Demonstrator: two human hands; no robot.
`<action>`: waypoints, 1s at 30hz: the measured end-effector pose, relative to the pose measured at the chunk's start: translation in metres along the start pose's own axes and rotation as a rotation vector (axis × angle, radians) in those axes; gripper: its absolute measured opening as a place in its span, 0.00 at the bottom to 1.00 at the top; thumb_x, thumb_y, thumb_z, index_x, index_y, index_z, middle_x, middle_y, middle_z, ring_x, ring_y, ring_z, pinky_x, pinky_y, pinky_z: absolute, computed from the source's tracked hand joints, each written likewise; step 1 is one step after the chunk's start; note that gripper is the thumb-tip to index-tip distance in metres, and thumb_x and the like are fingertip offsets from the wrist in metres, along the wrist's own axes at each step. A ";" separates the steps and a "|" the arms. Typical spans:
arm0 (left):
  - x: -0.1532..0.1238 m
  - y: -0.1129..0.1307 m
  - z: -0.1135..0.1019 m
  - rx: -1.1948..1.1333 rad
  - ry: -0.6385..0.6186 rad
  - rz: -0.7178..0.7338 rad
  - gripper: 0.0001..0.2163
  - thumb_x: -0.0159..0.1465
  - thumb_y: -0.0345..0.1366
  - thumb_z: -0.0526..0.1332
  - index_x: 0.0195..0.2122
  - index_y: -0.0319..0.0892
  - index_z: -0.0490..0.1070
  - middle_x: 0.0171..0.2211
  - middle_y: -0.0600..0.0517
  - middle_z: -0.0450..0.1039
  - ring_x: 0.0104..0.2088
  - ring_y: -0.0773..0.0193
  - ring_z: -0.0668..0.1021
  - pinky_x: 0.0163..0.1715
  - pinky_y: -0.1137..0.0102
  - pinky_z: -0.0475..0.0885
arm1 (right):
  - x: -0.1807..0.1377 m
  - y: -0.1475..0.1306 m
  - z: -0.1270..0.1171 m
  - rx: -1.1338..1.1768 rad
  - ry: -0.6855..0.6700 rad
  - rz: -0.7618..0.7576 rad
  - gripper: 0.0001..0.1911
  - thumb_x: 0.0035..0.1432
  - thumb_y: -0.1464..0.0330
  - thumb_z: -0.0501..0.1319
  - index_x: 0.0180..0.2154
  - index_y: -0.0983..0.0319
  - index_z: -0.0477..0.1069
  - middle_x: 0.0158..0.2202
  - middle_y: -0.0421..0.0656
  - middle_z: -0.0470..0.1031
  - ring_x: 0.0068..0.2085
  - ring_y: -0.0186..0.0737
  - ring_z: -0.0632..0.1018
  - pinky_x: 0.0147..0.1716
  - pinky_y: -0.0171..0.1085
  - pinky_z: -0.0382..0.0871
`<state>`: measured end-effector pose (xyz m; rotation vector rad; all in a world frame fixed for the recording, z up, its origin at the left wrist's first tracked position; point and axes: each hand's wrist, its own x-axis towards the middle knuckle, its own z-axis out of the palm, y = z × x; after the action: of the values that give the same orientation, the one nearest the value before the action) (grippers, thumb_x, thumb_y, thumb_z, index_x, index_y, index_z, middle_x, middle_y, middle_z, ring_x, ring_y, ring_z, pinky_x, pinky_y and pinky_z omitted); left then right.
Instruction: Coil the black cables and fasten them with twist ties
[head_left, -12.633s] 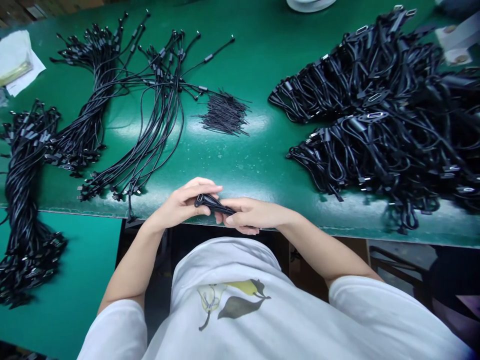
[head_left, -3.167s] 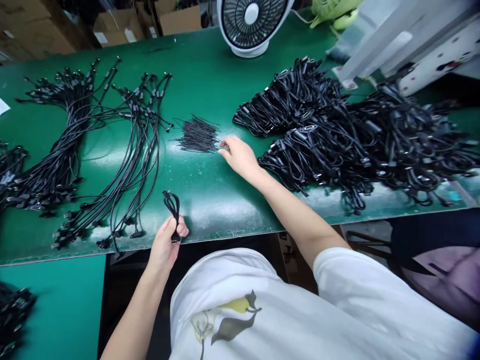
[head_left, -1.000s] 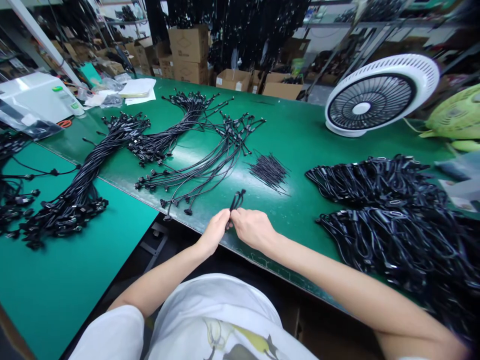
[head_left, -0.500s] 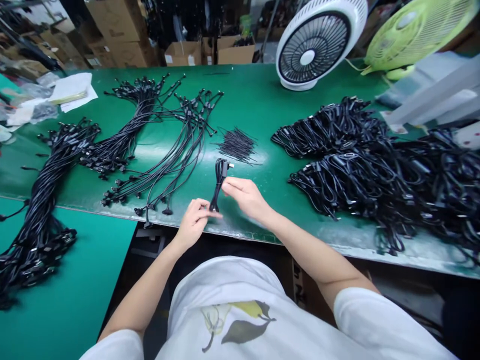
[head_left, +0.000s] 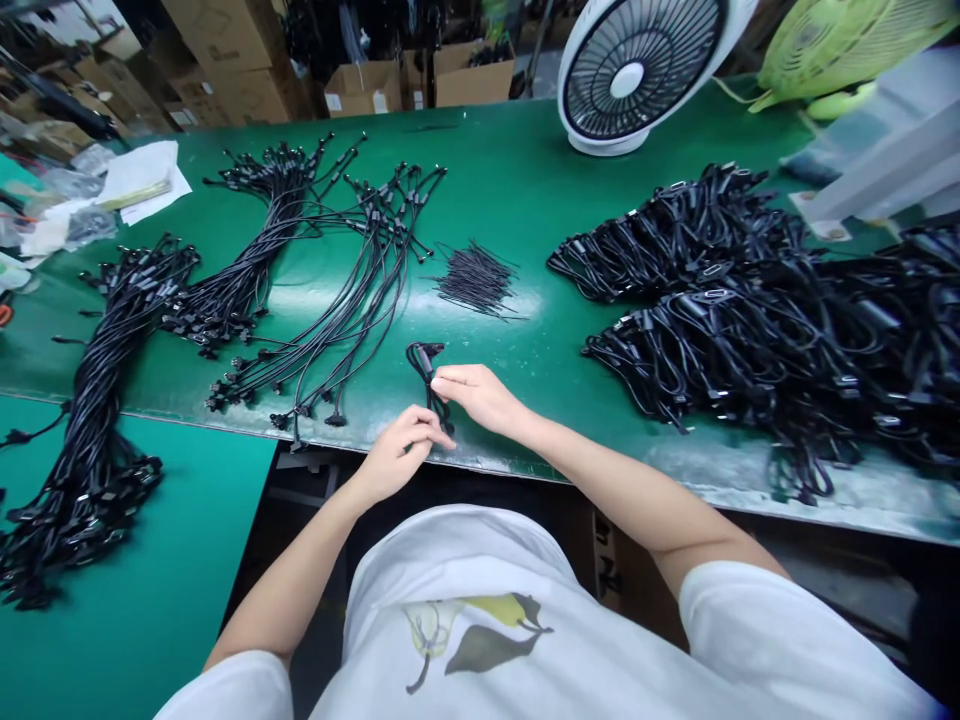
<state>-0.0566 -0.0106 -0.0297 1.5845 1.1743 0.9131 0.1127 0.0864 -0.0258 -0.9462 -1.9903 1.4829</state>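
A folded black cable [head_left: 424, 360] stands out above my hands, its coiled loop and a dark plug at the upper end. My right hand [head_left: 484, 398] pinches it near the middle between thumb and fingers. Below, my left hand [head_left: 400, 452] is closed at the cable's lower end, with the index finger reaching across it; the fingers partly hide that end. Just beyond the cable lies a pile of short black ties [head_left: 476, 278]. To the left, loose straight cables [head_left: 367, 285] are spread on the green table [head_left: 510, 130].
Further left are two more bunches of straight cables [head_left: 259, 240] [head_left: 112, 340]. Bundled folded cables [head_left: 720, 330] are heaped on the right. A white fan [head_left: 630, 80] and a green fan [head_left: 840, 55] stand at the back. Cardboard boxes [head_left: 472, 80] sit behind the table.
The folded cable has turned and come slightly lower between my hands, and its pale plug tip no longer shows. My right hand has dropped a little. The view has shifted slightly.
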 end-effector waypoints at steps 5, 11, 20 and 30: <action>0.010 -0.023 0.008 -0.561 0.143 -0.282 0.26 0.66 0.56 0.51 0.37 0.38 0.77 0.32 0.46 0.75 0.35 0.61 0.76 0.41 0.66 0.71 | -0.015 -0.016 0.003 -0.041 -0.105 -0.078 0.15 0.63 0.66 0.52 0.27 0.63 0.70 0.27 0.39 0.73 0.31 0.32 0.72 0.34 0.31 0.58; 0.008 -0.005 -0.012 -0.679 0.015 -0.507 0.20 0.59 0.49 0.66 0.42 0.36 0.78 0.35 0.46 0.79 0.35 0.60 0.79 0.39 0.67 0.73 | -0.025 -0.023 0.004 -0.222 -0.249 -0.065 0.14 0.63 0.68 0.53 0.27 0.63 0.71 0.30 0.40 0.76 0.32 0.33 0.72 0.33 0.31 0.56; 0.008 0.005 0.010 -0.139 0.013 -0.237 0.24 0.71 0.41 0.50 0.67 0.41 0.58 0.38 0.49 0.76 0.31 0.66 0.76 0.39 0.67 0.71 | -0.014 0.010 -0.002 0.599 -0.462 0.349 0.15 0.59 0.65 0.56 0.22 0.64 0.62 0.16 0.34 0.60 0.16 0.24 0.49 0.16 0.30 0.42; 0.018 0.016 -0.024 0.810 -0.109 0.329 0.20 0.70 0.29 0.49 0.59 0.49 0.69 0.41 0.48 0.78 0.41 0.60 0.74 0.45 0.61 0.62 | -0.025 0.019 -0.032 0.367 -0.454 0.170 0.23 0.66 0.54 0.52 0.48 0.65 0.73 0.36 0.43 0.76 0.30 0.33 0.75 0.31 0.35 0.70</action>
<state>-0.0693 0.0113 -0.0065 2.4983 1.3076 0.5479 0.1570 0.0908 -0.0336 -0.6753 -1.8524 2.2259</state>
